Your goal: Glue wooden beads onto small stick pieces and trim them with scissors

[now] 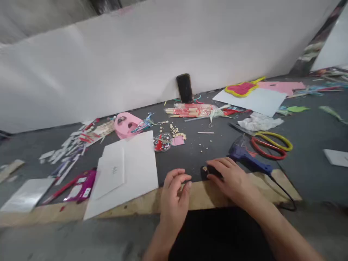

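Observation:
My left hand (175,192) hovers at the table's front edge, its fingers curved and apart from the thumb, holding nothing that I can see. To its right, my right hand (231,179) has thumb and fingers around a small black piece (203,174) with a few pale bits on it. My palm hides part of that piece. Beyond my hands lie several loose cream-coloured beads (201,150) and a thin pale stick (206,133). A round clear dish (166,137) of mixed beads stands farther left, with a pink square (178,140) against it.
A blue glue gun (248,157), its cord running to the front edge, lies right of my right hand near red-and-yellow-handled scissors (269,145). White sheets (141,174) cover the table left of my left hand. A phone (185,88) leans on the back wall behind bundled sticks (191,110).

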Tool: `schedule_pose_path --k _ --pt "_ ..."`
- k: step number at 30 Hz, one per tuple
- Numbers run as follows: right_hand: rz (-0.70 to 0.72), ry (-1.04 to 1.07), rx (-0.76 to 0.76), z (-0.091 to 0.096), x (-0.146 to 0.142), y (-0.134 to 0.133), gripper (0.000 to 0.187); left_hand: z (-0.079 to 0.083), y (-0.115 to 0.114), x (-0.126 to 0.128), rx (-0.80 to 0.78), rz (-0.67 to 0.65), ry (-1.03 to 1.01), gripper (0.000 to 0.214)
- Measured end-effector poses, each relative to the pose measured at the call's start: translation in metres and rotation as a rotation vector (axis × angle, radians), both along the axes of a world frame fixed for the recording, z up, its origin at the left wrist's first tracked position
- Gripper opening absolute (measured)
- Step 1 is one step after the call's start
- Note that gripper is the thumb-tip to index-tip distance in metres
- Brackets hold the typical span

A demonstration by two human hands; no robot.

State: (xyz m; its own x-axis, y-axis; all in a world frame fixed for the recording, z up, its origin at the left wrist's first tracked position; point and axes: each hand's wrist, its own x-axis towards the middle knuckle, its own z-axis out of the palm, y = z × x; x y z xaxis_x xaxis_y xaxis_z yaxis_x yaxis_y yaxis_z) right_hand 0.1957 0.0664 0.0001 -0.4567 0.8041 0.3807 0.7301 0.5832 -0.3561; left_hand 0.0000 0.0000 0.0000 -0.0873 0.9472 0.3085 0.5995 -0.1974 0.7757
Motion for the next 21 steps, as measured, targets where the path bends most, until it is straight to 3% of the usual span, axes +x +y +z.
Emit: schedule_pose_path --k 6,12,21 --pt "-0.086 0.153 0.049 0.012 0.014 -0.020 0.018 0.000 0.002 -0.009 0.018 -0.001 0.128 0.017" --pt "-0.152 0.279 0.106 0.002 0.021 -0.035 0.020 -0.003 0.006 -0.018 0.079 0.009 0.164 0.023" --pt "-0.161 0.318 0.100 0.001 0.023 -0.034 0.019 -0.008 0.006 -0.016 0.084 0.008 0.199 0.015"
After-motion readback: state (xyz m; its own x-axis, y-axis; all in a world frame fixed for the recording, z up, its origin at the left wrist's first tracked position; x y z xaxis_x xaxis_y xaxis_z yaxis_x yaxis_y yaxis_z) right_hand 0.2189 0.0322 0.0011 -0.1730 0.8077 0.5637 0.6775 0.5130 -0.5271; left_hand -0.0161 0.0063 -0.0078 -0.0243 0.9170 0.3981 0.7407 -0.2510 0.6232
